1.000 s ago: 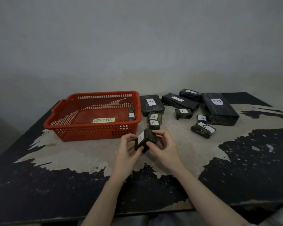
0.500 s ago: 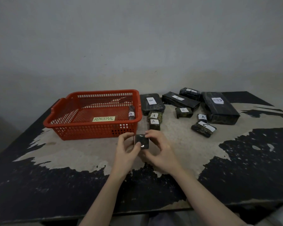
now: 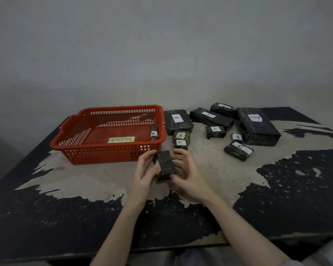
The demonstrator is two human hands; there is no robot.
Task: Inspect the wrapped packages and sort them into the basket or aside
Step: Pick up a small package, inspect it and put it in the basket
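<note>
A makeshift sorting station is showing here, in a bare room. A worn table point(image 3: 46, 198) with peeling black paint is standing against a plain grey wall point(image 3: 161, 45), carrying a red basket point(image 3: 69, 148) labelled "ABNORMAL" and lettered wrapped packages point(image 3: 258, 127).

One red basket point(image 3: 85, 131) sits at centre left of the frame. Ten dark wrapped packages show: one in the basket point(image 3: 153, 132), eight on the desk point(image 3: 238, 179) at right, one held package point(image 3: 165, 165) between two hands.

left hand point(image 3: 145, 172), right hand point(image 3: 188, 177), fingers curled, gripping
</note>
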